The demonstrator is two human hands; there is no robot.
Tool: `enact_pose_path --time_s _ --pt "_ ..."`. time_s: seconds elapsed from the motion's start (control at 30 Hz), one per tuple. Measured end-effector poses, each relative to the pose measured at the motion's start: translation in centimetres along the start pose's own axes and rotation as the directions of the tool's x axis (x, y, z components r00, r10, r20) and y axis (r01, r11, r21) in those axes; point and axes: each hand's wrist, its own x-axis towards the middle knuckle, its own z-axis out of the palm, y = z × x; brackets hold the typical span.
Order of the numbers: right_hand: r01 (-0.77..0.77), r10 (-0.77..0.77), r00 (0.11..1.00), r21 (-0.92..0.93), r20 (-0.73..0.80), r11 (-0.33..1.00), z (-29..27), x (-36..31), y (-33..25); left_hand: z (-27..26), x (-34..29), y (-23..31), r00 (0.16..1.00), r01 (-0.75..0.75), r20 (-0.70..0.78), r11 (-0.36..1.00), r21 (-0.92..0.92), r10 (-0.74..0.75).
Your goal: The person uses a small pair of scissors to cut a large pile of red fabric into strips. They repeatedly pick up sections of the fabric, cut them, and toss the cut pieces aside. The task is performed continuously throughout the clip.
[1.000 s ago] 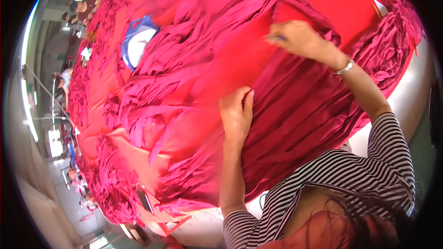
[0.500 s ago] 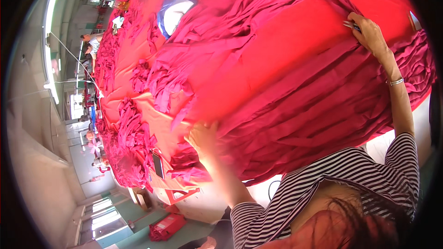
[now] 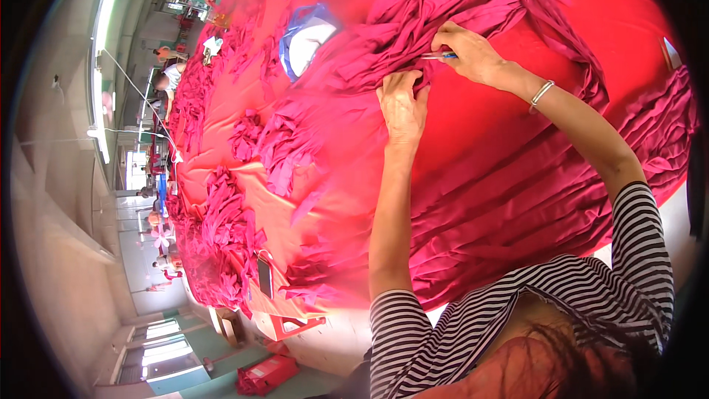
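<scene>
Left hand: fingers curled, at the edge of the magenta cloth strips; whether they pinch the fabric cannot be told from this view. Right hand: between one and two o'clock from the left hand, thumb and fingers pressed together on a slim tool, blue in part, its thin end toward nine o'clock. Strips: rumpled heap, at twelve o'clock from the left hand. Red cloth: spread below the strips. Blue-and-white bundle: ten o'clock. Phone: dark screen, seven o'clock. Bracelet: right wrist.
</scene>
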Motion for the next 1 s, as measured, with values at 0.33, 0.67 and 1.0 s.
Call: enact_pose_path --time_s 0.33,0.67,1.0 --pt "-0.042 0.023 0.984 0.107 0.178 0.993 -1.9 -3.6 -1.6 -0.5 -4.3 2.4 0.881 0.446 0.132 0.705 -0.551 -0.455" --pt "-0.003 -0.029 0.96 0.113 0.278 0.994 -3.2 -8.6 -4.6 1.2 -7.2 1.7 0.821 0.44 0.005 0.628 -0.641 -0.571" --pt "0.243 -0.233 0.953 -0.028 0.192 0.97 -1.0 -6.6 -6.6 0.8 -7.4 2.2 0.792 0.455 0.051 0.532 -0.714 -0.609"
